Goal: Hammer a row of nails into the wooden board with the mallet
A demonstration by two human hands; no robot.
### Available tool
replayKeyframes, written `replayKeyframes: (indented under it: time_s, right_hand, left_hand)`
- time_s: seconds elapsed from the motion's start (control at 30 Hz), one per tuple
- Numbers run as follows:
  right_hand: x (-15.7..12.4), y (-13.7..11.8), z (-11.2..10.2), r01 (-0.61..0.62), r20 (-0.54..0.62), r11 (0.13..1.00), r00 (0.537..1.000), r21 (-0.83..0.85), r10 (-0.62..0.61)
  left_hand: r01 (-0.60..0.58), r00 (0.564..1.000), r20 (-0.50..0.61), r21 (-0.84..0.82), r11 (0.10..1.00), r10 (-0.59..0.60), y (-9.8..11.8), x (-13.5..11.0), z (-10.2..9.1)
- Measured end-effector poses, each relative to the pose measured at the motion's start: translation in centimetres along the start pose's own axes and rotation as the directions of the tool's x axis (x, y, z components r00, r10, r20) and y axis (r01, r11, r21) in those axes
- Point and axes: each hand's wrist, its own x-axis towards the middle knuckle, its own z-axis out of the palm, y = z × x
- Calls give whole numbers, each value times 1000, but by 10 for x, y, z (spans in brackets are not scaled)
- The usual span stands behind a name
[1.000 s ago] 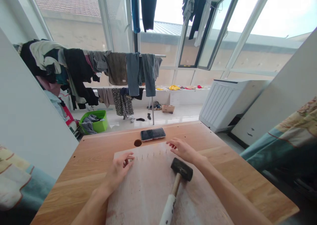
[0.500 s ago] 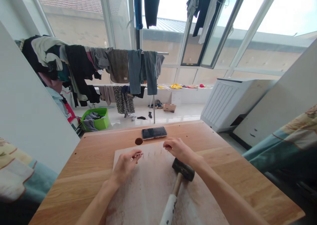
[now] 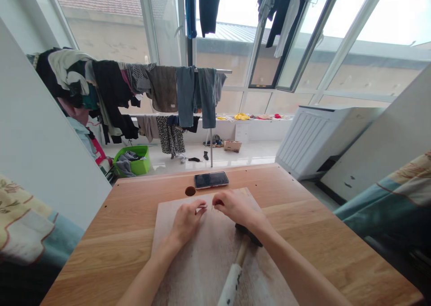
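Note:
A pale wooden board (image 3: 188,265) lies on the table, with thin nails (image 3: 212,208) standing upright near its far end. My left hand (image 3: 186,220) is closed in a pinch just left of them, a small shiny nail (image 3: 202,206) between thumb and forefinger. On the other side, my right hand (image 3: 234,207) has its fingertips pressed together close by the upright nails; what they hold is hidden. A hammer (image 3: 232,281) with a white-wrapped handle rests on the board, its dark head partly covered by my right forearm.
Beyond the board a phone (image 3: 211,180) lies beside a round hole (image 3: 190,191) in the wooden table (image 3: 114,234). Past the table stand a laundry rack with clothes (image 3: 163,88), a green basket (image 3: 143,164) and a white appliance (image 3: 305,140).
Both hands have drawn closer together: my left hand has moved right along the nails, my right hand left. The hammer stays put, its head now more covered by my right arm.

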Motion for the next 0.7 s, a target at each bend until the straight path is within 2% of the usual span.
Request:
replayKeyframes:
  time_s: [0.1,0.2,0.3,0.4,0.47,0.53,0.57,0.63,0.7]
  right_hand:
    - [4,-9,6,-11,-4,999,1000,35,11]
    - [1,-13,7,2,-15,995,1000,102,0]
    - [-14,-14,1,51,6,976,999,211,-53]
    - [-43,-6,-10,79,0,956,997,283,-82]
    - [-68,9,-15,64,-59,953,997,295,-49]
    - [-96,32,-15,9,-196,951,979,309,54]
    - [-110,46,-11,-37,-248,955,962,293,114]
    - [-139,76,1,-166,-382,961,892,220,241]
    - [-164,99,19,-279,-442,951,842,131,308]
  left_hand:
    - [21,1000,-11,-33,999,-21,2,0,2]
    - [12,1000,-19,-105,994,-14,8,-6,-6]
    - [-102,994,18,-80,992,103,18,-22,-25]
    - [-205,979,22,39,978,204,19,-49,-53]
    - [-227,974,2,129,965,229,9,-73,-71]
    - [-229,971,-16,232,945,239,-9,-102,-84]
    - [-228,970,-15,290,929,243,-19,-117,-89]
    - [-242,960,-35,390,888,277,-39,-147,-93]
    - [-323,919,-47,477,818,390,-53,-172,-92]
